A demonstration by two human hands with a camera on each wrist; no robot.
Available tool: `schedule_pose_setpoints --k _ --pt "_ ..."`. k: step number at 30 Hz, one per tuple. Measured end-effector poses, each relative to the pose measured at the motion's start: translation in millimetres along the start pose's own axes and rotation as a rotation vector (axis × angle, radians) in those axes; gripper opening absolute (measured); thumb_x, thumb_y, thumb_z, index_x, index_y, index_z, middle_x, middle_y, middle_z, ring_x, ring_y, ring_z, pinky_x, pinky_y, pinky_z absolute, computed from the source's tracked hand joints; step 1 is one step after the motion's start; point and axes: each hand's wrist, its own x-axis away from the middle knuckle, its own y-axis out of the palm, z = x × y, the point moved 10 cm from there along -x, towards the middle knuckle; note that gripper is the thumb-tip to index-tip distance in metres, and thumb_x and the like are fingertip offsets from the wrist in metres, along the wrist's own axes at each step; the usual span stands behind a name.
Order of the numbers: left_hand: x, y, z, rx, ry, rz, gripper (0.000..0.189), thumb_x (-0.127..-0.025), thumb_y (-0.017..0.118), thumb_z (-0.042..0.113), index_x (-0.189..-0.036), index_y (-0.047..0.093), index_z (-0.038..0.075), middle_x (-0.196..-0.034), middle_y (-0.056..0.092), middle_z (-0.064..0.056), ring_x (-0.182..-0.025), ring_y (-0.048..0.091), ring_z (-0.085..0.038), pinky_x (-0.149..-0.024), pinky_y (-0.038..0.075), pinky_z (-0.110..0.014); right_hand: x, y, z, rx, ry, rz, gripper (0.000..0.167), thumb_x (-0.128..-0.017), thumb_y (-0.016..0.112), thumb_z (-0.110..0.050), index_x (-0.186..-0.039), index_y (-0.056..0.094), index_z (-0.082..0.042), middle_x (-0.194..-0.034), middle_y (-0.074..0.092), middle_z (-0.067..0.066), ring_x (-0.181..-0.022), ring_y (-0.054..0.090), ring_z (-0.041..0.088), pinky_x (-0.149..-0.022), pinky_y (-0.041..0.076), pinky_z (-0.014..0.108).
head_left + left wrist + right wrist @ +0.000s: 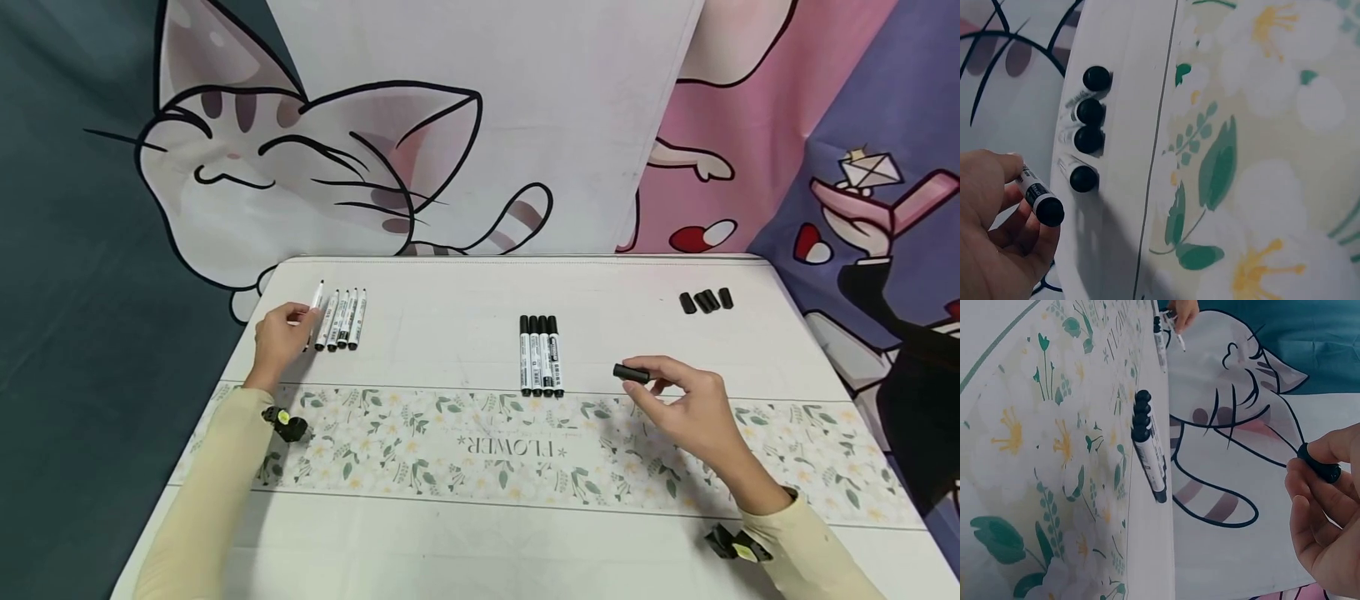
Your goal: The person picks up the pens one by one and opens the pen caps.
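L hand (281, 343) pinching marker (1035, 191); R hand (688, 408) pinching blk cap (631, 373). Tabletop (442, 325) reads "FLOWER", inverted.

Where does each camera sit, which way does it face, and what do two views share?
Head: worn on the head, facing forward and down over the table; left hand, right hand and sleeves show.
Left wrist: on that wrist, facing the held marker and marker row; only the left hand shows.
Right wrist: on that wrist, facing past the held cap toward the printed cat; both hands show.
Head and right wrist share the capped markers.
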Motion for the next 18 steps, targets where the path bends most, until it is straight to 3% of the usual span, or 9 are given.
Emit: schedule_pose_setpoints --k 9,18 --pt "-12.9 8.8 -19.0 0.028 -0.075 -0.003 0.048 -0.105 0.055 0.042 -0.123 0.071 0.0 -0.105 0.067 -0.018 -0.081 0.061 -0.025 -0.064 0.047 -0.032 3.2 1.5 4.3 0.003 0.028 -0.005 0.038 -0.08 0.082 0.005 -0.111 0.077 -0.016 -0.091 0.077 0.002 -0.07 0.063 0.002 -0.05 0.042 0.017" --pt "-11.9 16.2 -33.2 0.049 -0.158 -0.032 0.052 -0.102 0.059 0.046 -0.125 0.067 -0.001 -0.107 0.065 -0.015 -0.085 0.059 -0.022 -0.063 0.046 -0.027 4.1 1.4 8.5 0.012 0.028 -0.006 0.037 -0.08 0.082 0.005 -0.11 0.077 -0.015 -0.094 0.078 0.002 -0.071 0.063 0.001 -0.053 0.044 0.016"
